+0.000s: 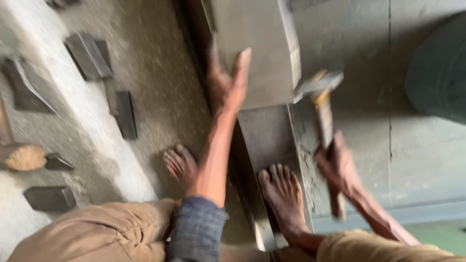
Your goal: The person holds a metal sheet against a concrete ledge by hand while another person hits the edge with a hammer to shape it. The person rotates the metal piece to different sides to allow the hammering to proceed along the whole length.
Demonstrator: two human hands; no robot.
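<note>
Dark flat metal plates [90, 56] are lying at 10 o'clock on the floor. Left hand [227, 80], fingers spread, is pressing on the grey rect. metal block [259, 43] at 12 o'clock. Right hand [337, 167], fingers wrapped tight, is gripping the wooden-handled steel hammer [323, 104] at 3 o'clock, head just beside the block's edge.

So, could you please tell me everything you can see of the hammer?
The hammer has a grey metal head and a worn wooden handle, blurred by motion. It stands nearly upright, head uppermost, beside the edge of the pale grey block. The right hand grips the handle low down; its butt sticks out beneath.
</note>
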